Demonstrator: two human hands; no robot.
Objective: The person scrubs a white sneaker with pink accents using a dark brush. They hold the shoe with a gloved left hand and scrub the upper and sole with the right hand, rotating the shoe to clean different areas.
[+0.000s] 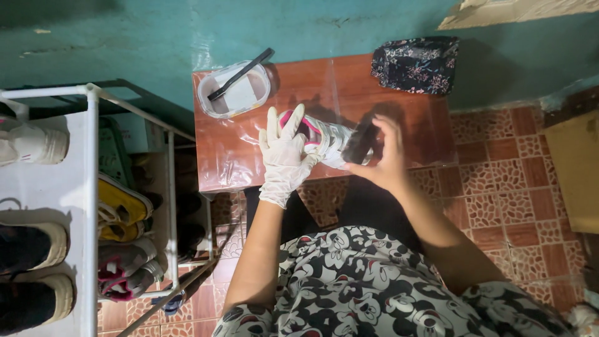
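Gloved left hand [284, 153] wraps the shoe [324, 138]; bare right hand [384, 153] grips a brush [360, 142] against it — scrubbing looks midway. Tub [234, 90] at 10 o'clock.

The low table [249, 156] was reddish-brown. On it: a white-and-pink shoe [318, 136], a black brush [360, 143], a clear tub [234, 92]. Behind it stood a teal wall [156, 37] (left glove [284, 153] white).
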